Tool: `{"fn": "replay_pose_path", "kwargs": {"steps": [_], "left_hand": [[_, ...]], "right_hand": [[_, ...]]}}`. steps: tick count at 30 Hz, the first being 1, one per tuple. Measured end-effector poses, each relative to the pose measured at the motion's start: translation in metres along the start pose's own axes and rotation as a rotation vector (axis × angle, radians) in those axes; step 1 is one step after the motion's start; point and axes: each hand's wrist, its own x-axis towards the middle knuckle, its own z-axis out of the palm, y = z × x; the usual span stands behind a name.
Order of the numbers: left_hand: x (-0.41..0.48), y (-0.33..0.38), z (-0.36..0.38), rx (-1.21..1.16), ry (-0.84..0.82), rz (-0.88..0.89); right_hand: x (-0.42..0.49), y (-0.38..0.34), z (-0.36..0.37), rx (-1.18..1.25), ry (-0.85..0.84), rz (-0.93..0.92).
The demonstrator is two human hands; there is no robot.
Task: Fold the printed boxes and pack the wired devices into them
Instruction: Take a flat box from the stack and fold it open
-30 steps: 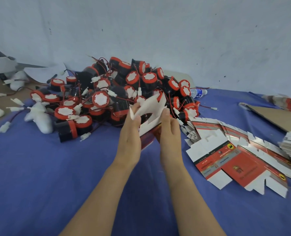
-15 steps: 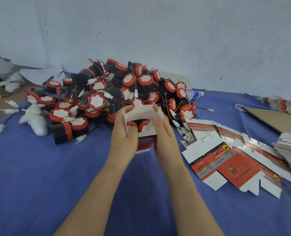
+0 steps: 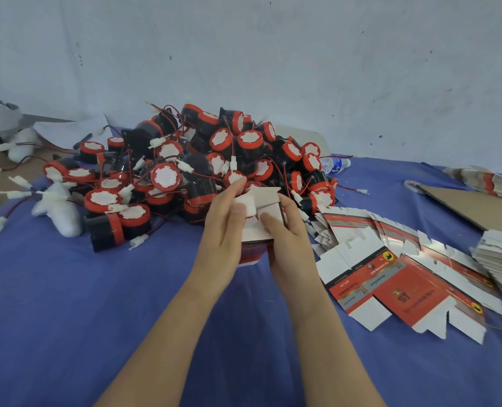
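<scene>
The half-folded box point(image 3: 268, 198) is held in the air just in front of the pile of devices point(image 3: 167, 177), its white flaps up; flaps and fingers hide its inside. The left hand point(image 3: 223, 227) grasps its left side, thumb pressing a flap. The right hand point(image 3: 290, 242) curls round its right side, thumb on another flap. Flat boxes point(image 3: 405, 292) fan across the tabletop point(image 3: 67, 304) to the right.

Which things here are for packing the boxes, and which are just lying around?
For the job: the half-folded box, gripped by the left hand and right hand; the pile of wired devices; the flat printed boxes on the right.

Just lying about: the water bottle behind the pile; the cardboard sheet; the white lump.
</scene>
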Motion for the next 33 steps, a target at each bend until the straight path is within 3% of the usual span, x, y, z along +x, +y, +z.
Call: {"fn": "replay_pose_path", "kwargs": {"steps": [5, 8, 11, 15, 18, 23, 33], "left_hand": [[0.001, -0.002, -0.003, -0.008, 0.047, -0.013], [0.002, -0.003, -0.004, -0.008, 0.069, -0.018], [0.000, -0.001, -0.003, 0.001, 0.056, -0.003], [-0.002, 0.002, -0.004, -0.121, 0.041, -0.044], [0.000, 0.001, -0.002, -0.152, 0.140, -0.041], [0.000, -0.006, -0.005, -0.037, 0.311, 0.122], [0.001, -0.008, -0.013, 0.118, 0.256, 0.382]], "right_hand": [[-0.003, -0.001, 0.000, -0.021, -0.094, -0.013], [-0.006, -0.009, -0.003, 0.042, -0.179, 0.070], [-0.004, -0.015, -0.006, 0.055, -0.154, 0.148], [-0.003, -0.012, -0.011, -0.062, -0.206, 0.087], [-0.006, -0.012, -0.012, -0.172, -0.248, 0.060], [-0.012, -0.019, -0.012, -0.380, -0.335, 0.055], [-0.013, -0.031, -0.015, -0.439, -0.490, -0.033]]}}
